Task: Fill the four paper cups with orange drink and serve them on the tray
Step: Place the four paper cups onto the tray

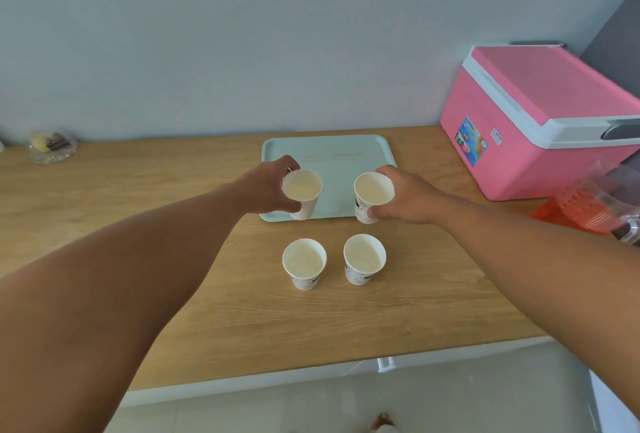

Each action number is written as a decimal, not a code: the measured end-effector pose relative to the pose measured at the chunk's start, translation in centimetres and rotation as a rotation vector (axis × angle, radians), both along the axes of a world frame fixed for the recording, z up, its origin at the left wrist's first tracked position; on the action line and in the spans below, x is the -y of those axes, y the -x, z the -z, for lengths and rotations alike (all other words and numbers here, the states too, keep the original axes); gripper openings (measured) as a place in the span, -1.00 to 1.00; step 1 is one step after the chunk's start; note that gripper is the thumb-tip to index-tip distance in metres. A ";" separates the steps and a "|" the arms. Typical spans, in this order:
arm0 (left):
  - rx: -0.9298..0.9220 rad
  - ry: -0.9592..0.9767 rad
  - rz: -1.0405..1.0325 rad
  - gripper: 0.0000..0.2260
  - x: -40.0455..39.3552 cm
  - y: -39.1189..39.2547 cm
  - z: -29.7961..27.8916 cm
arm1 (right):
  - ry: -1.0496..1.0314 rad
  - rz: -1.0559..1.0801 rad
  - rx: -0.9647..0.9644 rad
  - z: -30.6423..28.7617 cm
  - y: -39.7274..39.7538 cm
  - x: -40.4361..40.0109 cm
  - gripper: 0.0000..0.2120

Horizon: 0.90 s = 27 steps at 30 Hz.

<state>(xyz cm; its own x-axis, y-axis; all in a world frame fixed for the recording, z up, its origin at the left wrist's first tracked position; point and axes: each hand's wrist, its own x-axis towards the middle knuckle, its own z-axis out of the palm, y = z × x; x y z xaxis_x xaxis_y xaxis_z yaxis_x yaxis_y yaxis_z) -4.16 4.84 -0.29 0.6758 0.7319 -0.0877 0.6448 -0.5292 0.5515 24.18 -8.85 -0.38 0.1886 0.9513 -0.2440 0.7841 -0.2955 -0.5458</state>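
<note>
Four white paper cups stand in a square on the wooden counter, all with pale insides and no orange drink visible in them. My left hand (272,186) grips the far left cup (302,190) at the front edge of the pale green tray (329,152). My right hand (408,195) grips the far right cup (373,192) at the tray's front right corner. Nearer to me stand the near left cup (304,261) and the near right cup (364,257), untouched. A clear jug of orange drink (585,214) is at the right edge, partly cut off.
A pink cooler box (540,114) with a white rim sits at the back right against the wall. A small glass dish (52,150) with wrapped sweets is at the far left. The counter's front edge (346,367) runs below the cups.
</note>
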 end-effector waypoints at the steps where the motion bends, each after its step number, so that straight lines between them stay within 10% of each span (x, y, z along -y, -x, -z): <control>1: 0.002 -0.009 -0.008 -0.36 -0.2 0.1 0.1 | -0.003 0.012 0.001 0.0 0.0 -0.2 -0.28; 27: 0.052 -0.037 -0.333 -0.39 -10.5 -9.5 3.4 | -0.030 -0.023 -0.110 3.6 -7.1 -16.5 -0.28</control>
